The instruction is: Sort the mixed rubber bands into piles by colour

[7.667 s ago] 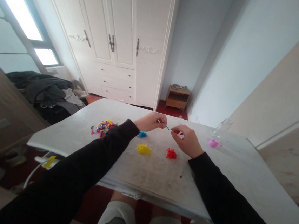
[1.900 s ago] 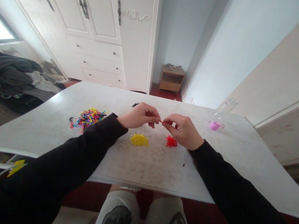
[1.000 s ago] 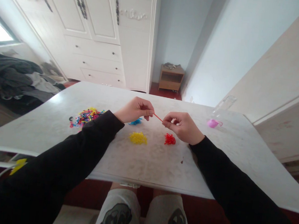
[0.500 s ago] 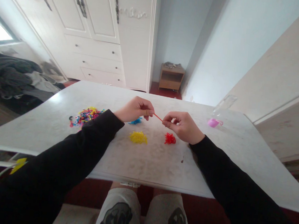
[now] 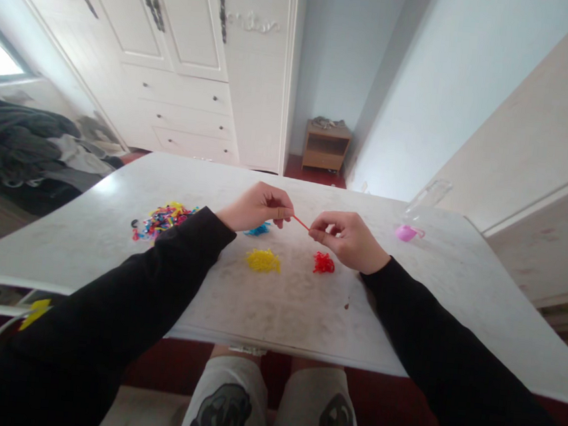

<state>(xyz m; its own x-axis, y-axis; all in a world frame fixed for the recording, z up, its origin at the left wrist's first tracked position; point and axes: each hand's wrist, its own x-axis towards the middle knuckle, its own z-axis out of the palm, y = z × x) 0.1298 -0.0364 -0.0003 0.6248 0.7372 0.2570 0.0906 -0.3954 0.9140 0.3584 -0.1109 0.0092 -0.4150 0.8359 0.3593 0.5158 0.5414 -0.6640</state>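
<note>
A person's left hand [image 5: 259,207] and right hand [image 5: 349,241] each pinch one end of a red rubber band [image 5: 301,223], stretched taut just above the table [image 5: 279,306], with the red pile [image 5: 324,263] and yellow pile [image 5: 263,260] nearby. Letting go cleanly would likely call for easing the tension first.

desk: what does the wearer of the head camera have on?

photographer: a black long-sleeved top. the left sleeve [image 5: 130,298] fills the lower left of the frame and the right sleeve [image 5: 444,369] the lower right. both are plain and matt, with cuffs ending at the wrists.

desk: and the hands?

photographer: the left hand [image 5: 259,207] and right hand [image 5: 349,241], at mid-frame, are bare.

desk: anything along the bottom edge?

photographer: pale grey legwear [image 5: 230,379] over both legs, trousers or shorts i cannot tell. each leg carries a dark grey printed patch [image 5: 220,416].
</note>
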